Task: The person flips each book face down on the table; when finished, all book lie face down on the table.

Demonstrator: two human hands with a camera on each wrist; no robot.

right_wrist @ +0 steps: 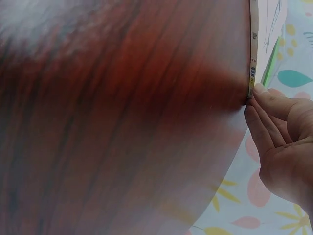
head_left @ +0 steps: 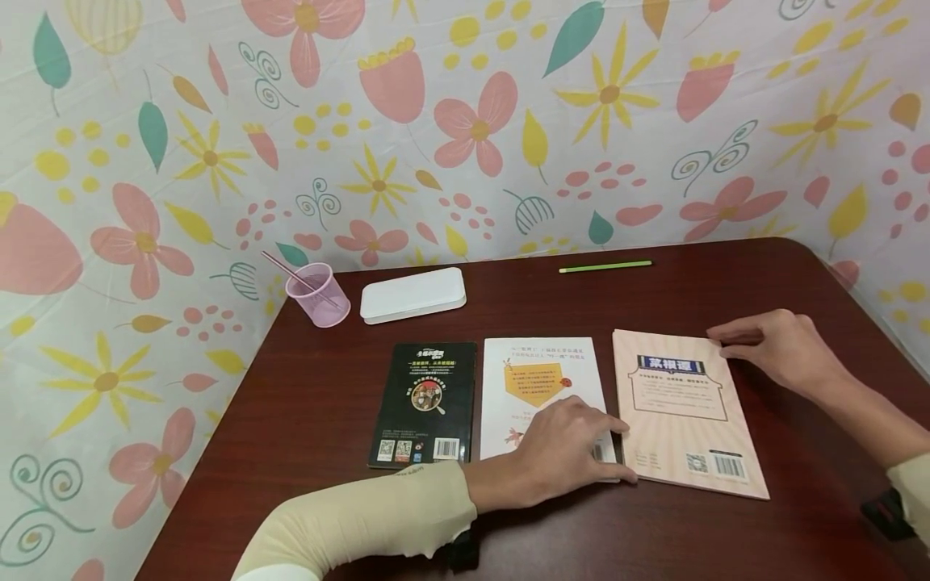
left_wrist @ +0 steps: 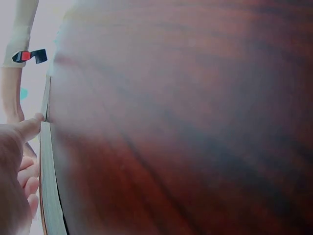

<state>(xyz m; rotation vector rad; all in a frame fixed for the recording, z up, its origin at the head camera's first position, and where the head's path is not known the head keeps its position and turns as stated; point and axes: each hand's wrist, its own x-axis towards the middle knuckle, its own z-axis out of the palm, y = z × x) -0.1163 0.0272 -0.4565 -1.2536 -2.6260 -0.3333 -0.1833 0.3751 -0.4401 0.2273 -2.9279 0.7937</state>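
Note:
Three books lie in a row on the dark wooden table. At the right, a cream book lies back cover up, a barcode near its lower edge. My right hand pinches its upper right corner; in the right wrist view the thumb is on the cover, with fingers at the edge. My left hand reaches over the white book, hiding its lower part, and its fingertips touch the cream book's left edge. The black book lies at the left. Its bottom edge is partly behind my left sleeve.
Behind the books are a pink cup with a thin stick in it, a white case and a green pencil. A flower-patterned cloth hangs along the back of the table.

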